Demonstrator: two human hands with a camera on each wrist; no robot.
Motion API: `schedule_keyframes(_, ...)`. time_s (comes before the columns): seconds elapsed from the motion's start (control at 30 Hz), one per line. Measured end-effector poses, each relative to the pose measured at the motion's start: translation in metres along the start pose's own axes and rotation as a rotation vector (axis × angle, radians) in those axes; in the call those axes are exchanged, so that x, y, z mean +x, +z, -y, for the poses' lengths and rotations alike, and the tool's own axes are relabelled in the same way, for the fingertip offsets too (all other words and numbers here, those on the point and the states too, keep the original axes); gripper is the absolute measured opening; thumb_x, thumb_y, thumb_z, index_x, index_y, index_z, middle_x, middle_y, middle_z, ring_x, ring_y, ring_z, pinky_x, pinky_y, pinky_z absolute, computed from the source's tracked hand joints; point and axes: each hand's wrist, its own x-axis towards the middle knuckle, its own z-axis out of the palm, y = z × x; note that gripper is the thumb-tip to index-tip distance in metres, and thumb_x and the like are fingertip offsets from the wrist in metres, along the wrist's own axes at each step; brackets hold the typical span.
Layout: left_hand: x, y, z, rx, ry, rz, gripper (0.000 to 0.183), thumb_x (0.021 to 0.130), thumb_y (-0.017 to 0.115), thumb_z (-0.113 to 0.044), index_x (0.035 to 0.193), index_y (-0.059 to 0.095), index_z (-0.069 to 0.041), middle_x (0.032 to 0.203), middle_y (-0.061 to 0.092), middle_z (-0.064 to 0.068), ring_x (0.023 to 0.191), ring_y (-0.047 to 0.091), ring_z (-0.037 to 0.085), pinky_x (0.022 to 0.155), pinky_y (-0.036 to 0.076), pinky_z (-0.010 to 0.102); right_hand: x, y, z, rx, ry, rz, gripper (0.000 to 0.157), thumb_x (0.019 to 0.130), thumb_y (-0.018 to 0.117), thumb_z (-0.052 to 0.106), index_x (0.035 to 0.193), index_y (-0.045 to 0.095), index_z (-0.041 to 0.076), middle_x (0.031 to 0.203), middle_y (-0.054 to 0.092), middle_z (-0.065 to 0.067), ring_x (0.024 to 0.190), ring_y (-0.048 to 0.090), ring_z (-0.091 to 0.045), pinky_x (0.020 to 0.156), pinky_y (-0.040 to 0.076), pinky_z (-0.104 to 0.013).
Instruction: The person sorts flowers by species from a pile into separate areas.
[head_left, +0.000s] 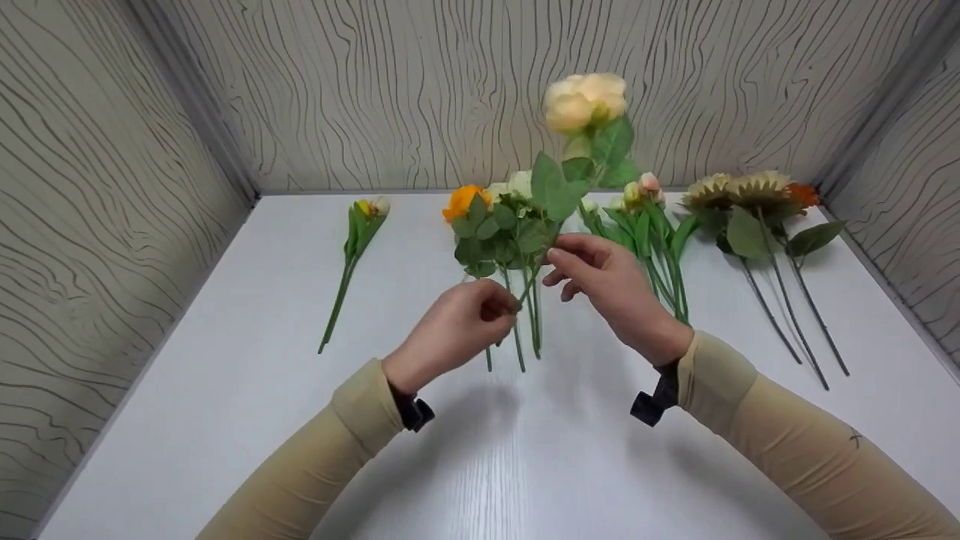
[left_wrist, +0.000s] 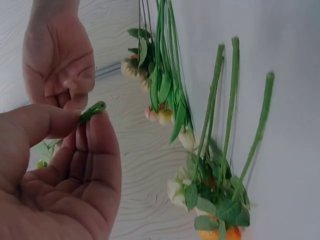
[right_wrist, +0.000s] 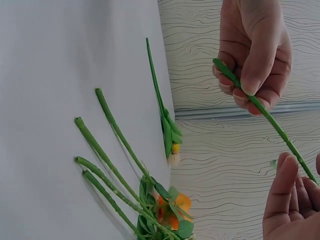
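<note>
My left hand [head_left: 469, 322] pinches the bottom end of a green stem between thumb and fingers, as the left wrist view shows closely. The stem [right_wrist: 272, 122] belongs to a cream-peach rose [head_left: 589, 101], slightly blurred, held tilted above the table with its leaves [head_left: 559, 187] below the bloom. My right hand [head_left: 611, 281] is higher along this stem, thumb and forefinger beside it; the frames do not show clearly whether they grip. Under the hands lies a bunch of leafy stemmed flowers, among them an orange flower [head_left: 463, 201] and a whitish one [head_left: 520, 183].
A small tulip bunch [head_left: 358, 240] lies to the left on the white table [head_left: 225, 397]. Right of centre are pink and whitish tulips [head_left: 652, 225]. Long-stemmed beige flowers [head_left: 757, 193] and an orange bloom [head_left: 802, 196] lie farther right. Wood-patterned panels [head_left: 360, 90] enclose the table.
</note>
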Motion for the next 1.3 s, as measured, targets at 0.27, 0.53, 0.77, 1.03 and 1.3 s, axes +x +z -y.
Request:
schedule_keyframes(0.27, 0.006, 0.022, -0.004, -0.023, 0.018, 0.063, 0.011, 0.097, 0.066, -0.011, 0.107, 0.071, -0.012, 0.093, 0.067, -0.004, 0.078, 0.06, 0.014, 0.071, 0.053, 0.029, -0.002, -0.008, -0.009, 0.075, 0.017, -0.041, 0.036, 0.103, 0.065, 0.022, 0.127, 0.064, -0.004, 0.107, 0.068, -0.015, 0.09, 0.066, -0.023, 0.073, 0.057, -0.03)
schedule_keyframes(0.53, 0.016, 0.031, -0.004, -0.133, -0.031, 0.072, 0.012, 0.099, 0.069, -0.018, 0.108, 0.073, -0.011, 0.087, 0.071, -0.002, 0.074, 0.068, 0.015, 0.069, 0.057, 0.03, -0.003, -0.009, -0.014, 0.027, 0.048, -0.045, 0.033, 0.102, 0.067, 0.022, 0.125, 0.068, -0.001, 0.105, 0.069, -0.015, 0.088, 0.065, -0.023, 0.074, 0.058, -0.03)
schedule_keyframes(0.77, 0.026, 0.025, 0.004, -0.109, -0.082, 0.084, 0.01, 0.099, 0.067, -0.017, 0.105, 0.072, -0.011, 0.084, 0.07, 0.001, 0.073, 0.067, 0.017, 0.07, 0.057, 0.033, 0.001, -0.014, -0.017, -0.035, 0.075, -0.013, 0.042, 0.104, 0.063, 0.028, 0.136, 0.061, 0.001, 0.115, 0.067, -0.015, 0.101, 0.066, -0.028, 0.081, 0.058, -0.033)
schedule_keyframes(1.03, 0.045, 0.012, 0.045, -0.1, -0.224, 0.038, 0.016, 0.099, 0.068, -0.015, 0.108, 0.072, -0.003, 0.09, 0.069, 0.007, 0.077, 0.07, 0.019, 0.077, 0.06, 0.034, -0.003, -0.04, -0.025, -0.052, 0.149, -0.04, 0.048, 0.107, 0.056, 0.037, 0.145, 0.05, 0.009, 0.132, 0.059, -0.014, 0.119, 0.059, -0.033, 0.092, 0.055, -0.037)
schedule_keyframes(1.3, 0.052, 0.013, 0.069, -0.043, -0.333, 0.041, 0.016, 0.098, 0.068, -0.012, 0.103, 0.075, 0.001, 0.093, 0.07, 0.01, 0.08, 0.071, 0.02, 0.074, 0.061, 0.034, -0.011, -0.048, -0.03, -0.051, 0.165, -0.046, 0.044, 0.106, 0.058, 0.034, 0.14, 0.054, 0.007, 0.134, 0.058, -0.018, 0.119, 0.059, -0.031, 0.091, 0.056, -0.035)
